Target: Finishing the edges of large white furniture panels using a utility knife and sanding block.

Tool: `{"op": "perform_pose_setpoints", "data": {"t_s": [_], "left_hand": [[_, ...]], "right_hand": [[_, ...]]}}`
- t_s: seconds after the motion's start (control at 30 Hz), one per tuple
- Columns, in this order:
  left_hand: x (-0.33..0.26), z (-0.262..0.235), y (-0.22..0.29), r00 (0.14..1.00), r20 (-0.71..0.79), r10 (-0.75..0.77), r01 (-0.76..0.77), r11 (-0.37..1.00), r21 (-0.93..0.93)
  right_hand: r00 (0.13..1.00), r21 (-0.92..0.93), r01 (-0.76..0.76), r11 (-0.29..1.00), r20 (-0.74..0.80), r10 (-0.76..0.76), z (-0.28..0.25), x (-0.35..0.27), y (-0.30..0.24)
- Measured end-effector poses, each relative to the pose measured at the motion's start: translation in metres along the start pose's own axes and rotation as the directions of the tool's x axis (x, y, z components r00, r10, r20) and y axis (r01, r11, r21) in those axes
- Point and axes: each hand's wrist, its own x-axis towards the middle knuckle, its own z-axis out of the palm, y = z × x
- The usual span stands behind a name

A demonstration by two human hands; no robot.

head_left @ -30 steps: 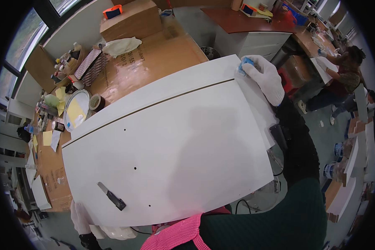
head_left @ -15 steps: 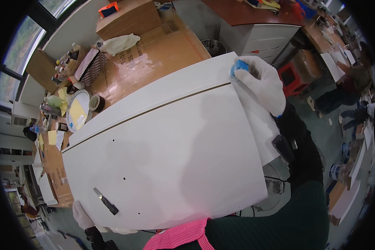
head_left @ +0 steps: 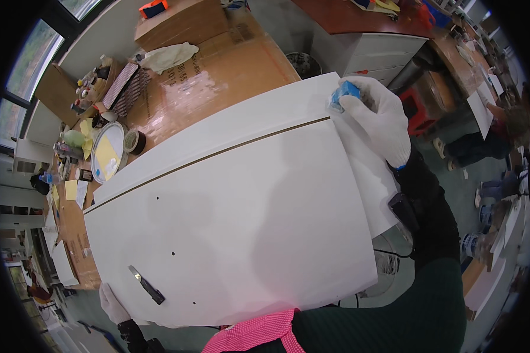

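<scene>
A large white panel (head_left: 241,212) lies flat in front of me, with a thin dark seam along its far part, a few small holes and a small black-and-metal tool (head_left: 146,285) lying near its left end. My right hand (head_left: 378,117), in a white glove, presses a small blue pad (head_left: 343,94) against the panel's far right corner. My left hand (head_left: 112,304), also gloved, grips the panel's near left edge from below; most of it is hidden.
Behind the panel is a brown cardboard-covered bench (head_left: 218,65) with a white cloth (head_left: 168,56), a round tin with yellow paint (head_left: 107,154), a tape roll (head_left: 133,141) and small bottles. White cabinets (head_left: 365,50) stand at the back right; a person (head_left: 489,138) sits at the right.
My right hand with the blue pad has slid down along the panel's right corner edge, nearer to me. The left hand keeps its hold on the near left edge.
</scene>
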Motion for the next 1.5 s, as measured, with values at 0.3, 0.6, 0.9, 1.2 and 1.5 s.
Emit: {"op": "perform_pose_setpoints", "data": {"t_s": [0.3, 0.6, 0.9, 1.2, 1.5], "left_hand": [[-0.003, 0.001, 0.001, 1.0, 0.02, -0.007, 0.007, 1.0, -0.022], [-0.005, 0.008, 0.005, 1.0, 0.008, -0.029, 0.03, 0.995, -0.093], [-0.009, 0.015, 0.022, 1.0, -0.018, -0.015, 0.014, 0.996, -0.089], [-0.005, 0.007, 0.005, 0.998, -0.052, -0.019, 0.019, 1.0, -0.001], [-0.009, 0.011, 0.018, 0.999, -0.047, -0.016, 0.015, 1.0, -0.018]], "right_hand": [[0.992, -0.109, 0.087, 0.99, 0.102, -0.076, -0.006, 0.025, -0.018], [0.893, -0.264, 0.135, 0.955, 0.45, -0.002, 0.047, 0.033, -0.045], [0.974, -0.473, 0.085, 0.877, 0.225, 0.027, -0.012, 0.026, -0.026], [0.996, -0.458, 0.037, 0.888, 0.092, 0.007, -0.002, 0.018, -0.013], [0.999, -0.201, -0.002, 0.98, 0.035, 0.009, 0.004, 0.005, -0.012]]}}
